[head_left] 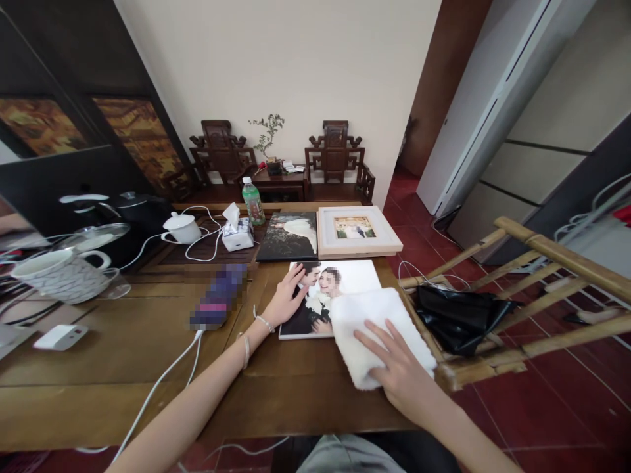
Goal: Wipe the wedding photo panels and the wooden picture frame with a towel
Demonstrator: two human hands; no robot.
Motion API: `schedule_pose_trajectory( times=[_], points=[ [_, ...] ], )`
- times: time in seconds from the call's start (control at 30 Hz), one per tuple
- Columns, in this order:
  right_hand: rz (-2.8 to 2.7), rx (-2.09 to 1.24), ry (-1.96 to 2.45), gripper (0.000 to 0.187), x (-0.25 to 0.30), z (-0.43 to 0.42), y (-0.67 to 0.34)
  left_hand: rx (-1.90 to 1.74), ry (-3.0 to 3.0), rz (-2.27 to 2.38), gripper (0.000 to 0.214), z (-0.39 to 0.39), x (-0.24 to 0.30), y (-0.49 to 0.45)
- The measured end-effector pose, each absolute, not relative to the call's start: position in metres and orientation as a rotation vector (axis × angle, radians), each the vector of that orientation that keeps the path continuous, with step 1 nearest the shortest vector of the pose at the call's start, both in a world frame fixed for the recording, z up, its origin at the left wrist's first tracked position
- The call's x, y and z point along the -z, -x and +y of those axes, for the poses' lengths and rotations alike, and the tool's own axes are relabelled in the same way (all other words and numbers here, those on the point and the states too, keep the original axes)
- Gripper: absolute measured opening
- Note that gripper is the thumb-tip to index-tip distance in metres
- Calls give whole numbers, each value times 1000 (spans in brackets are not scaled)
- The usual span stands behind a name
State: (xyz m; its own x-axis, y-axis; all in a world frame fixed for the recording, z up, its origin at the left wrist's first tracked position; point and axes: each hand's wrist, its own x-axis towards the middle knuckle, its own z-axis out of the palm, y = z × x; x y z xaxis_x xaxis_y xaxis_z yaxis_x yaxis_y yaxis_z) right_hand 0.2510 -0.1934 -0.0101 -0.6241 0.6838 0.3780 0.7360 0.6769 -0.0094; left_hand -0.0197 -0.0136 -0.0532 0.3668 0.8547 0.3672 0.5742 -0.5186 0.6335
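Observation:
A wedding photo print (345, 279) lies flat on the wooden table (276, 394). My left hand (286, 299) rests on its left edge with fingers spread flat, holding it down. My right hand (397, 368) lies flat, fingers stretched, on a white fluffy cloth (365, 322) that covers the print's lower right part. Both wrists reach in from the near edge.
Behind the print lie a dark photo canvas (290, 235) and a white framed photo (355, 230). A tissue box (236, 233), green bottle (253, 201), white cups, kettle and cables fill the left. A bamboo rack (493, 302) with a black bag stands right of the table.

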Motion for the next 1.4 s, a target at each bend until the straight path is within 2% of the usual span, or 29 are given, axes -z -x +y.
schedule_pose_trajectory(
  times=[0.13, 0.3, 0.43, 0.57, 0.83, 0.93, 1.13, 1.27, 1.4],
  points=[
    [-2585, 84, 1116, 36, 3, -184, -252, -925, -2266, 1243, 52, -13, 53, 21],
    [-2555, -95, 1299, 49, -13, -102, -252, -885, -2286, 1234, 51, -15, 49, 23],
    [-2503, -59, 1361, 50, -13, -58, -247, -875, -2277, 1242, 51, -15, 49, 23],
    [-2529, -37, 1354, 50, -9, -69, -247, -919, -2253, 1253, 50, -14, 51, 22],
    [-2599, 67, 1188, 40, 5, -176, -244, -970, -2251, 1253, 49, -14, 53, 21],
    [-2593, 38, 1158, 36, 4, -190, -237, -967, -2258, 1252, 50, -15, 53, 20],
    [-2617, -123, 1240, 48, -12, -130, -229, -947, -2281, 1251, 50, -15, 51, 21],
    [-2559, -162, 1284, 49, -17, -77, -223, -935, -2268, 1259, 50, -15, 51, 21],
    [-2556, -116, 1290, 49, -14, -65, -217, -917, -2268, 1262, 53, -15, 51, 21]
  ],
)
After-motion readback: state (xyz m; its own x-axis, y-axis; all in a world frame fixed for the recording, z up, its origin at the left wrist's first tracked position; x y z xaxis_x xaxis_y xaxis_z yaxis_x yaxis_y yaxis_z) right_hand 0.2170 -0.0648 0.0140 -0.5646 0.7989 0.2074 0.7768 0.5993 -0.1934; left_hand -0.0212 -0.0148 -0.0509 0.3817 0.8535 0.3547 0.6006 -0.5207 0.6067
